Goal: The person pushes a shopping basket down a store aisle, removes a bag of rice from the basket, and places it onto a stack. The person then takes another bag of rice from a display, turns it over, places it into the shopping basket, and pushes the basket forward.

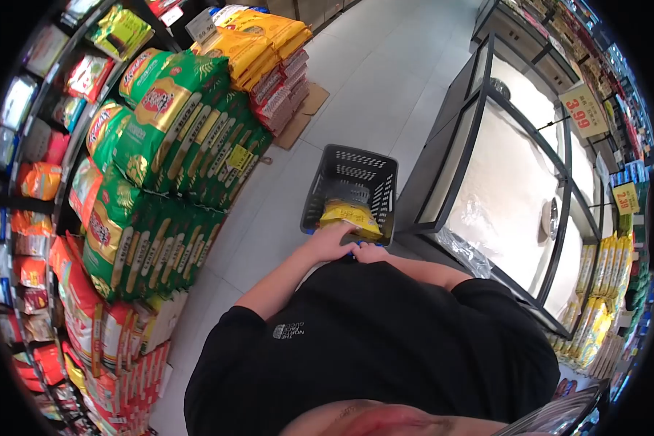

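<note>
A dark grey shopping basket with slotted walls is in front of my body, with a yellow package in its near end. My left hand is at the basket's near edge, its fingers curled over a blue part that looks like a handle. Close beside it on the right, my right hand is closed around the same blue part. The two hands nearly touch. Some grey thing behind the yellow package in the basket is too unclear to name.
Green rice bags are stacked on the left, with yellow bags beyond them. A glass-sided bin of white grain stands close on the right. Tiled floor runs forward between them. Shelves line the far left.
</note>
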Demonstrator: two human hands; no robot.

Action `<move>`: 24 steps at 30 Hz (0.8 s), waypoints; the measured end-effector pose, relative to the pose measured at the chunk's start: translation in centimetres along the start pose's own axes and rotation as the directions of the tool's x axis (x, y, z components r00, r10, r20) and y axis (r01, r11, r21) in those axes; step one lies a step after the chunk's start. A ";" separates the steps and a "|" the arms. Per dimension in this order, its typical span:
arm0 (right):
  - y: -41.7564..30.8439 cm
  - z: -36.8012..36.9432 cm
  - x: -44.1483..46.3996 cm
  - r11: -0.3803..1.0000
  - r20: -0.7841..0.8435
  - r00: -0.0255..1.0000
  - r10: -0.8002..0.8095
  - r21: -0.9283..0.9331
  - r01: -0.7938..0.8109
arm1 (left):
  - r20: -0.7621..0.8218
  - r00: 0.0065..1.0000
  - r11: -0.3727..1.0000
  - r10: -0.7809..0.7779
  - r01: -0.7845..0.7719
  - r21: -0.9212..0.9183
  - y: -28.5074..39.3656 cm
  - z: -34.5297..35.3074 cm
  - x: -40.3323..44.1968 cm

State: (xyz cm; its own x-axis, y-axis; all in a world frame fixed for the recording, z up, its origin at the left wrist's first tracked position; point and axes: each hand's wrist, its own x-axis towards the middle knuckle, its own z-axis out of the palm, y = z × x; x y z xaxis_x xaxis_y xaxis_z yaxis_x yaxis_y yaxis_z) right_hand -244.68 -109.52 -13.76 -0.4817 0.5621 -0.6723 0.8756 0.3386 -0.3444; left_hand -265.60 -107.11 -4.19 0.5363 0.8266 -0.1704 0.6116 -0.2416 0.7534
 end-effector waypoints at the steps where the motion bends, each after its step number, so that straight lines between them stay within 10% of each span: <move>1: 0.2 -0.7 0.3 1.000 -0.040 0.999 0.007 -0.006 -0.007 | -0.024 0.995 0.989 0.099 -0.101 -0.106 3.4 -4.3 1.0; 4: 1.2 -3.8 2.1 0.999 0.057 0.998 -0.015 0.047 0.012 | -0.199 0.894 0.854 0.402 -0.444 -0.270 16.1 -17.9 1.7; 6: 1.3 -6.5 2.2 0.999 0.065 0.998 0.007 0.031 -0.009 | -0.323 0.523 0.595 0.789 -0.782 0.187 22.5 -25.1 1.0; 10: 2.4 -9.1 4.5 0.989 0.039 0.988 0.148 -0.005 -0.148 | -0.549 0.061 0.347 0.834 -0.830 0.436 29.2 -27.0 1.1; 21: 4.2 -15.5 4.9 0.947 -0.174 0.931 0.321 0.054 -0.316 | -0.357 0.054 0.190 0.932 -0.914 0.358 28.2 -32.2 6.5; 24: 6.0 -14.7 6.8 0.940 -0.306 0.894 0.326 0.000 -0.342 | -0.242 0.363 0.420 0.900 -0.872 0.252 22.8 -30.0 12.3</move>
State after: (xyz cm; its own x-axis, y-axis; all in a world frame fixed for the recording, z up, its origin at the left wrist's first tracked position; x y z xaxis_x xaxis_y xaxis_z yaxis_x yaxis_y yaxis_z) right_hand -243.23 -92.56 -10.76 -0.1561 0.8441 -0.5129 0.9876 0.1258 -0.0936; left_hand -262.49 -87.24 29.91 0.6045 0.2060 0.7695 -0.0639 -0.9503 0.3046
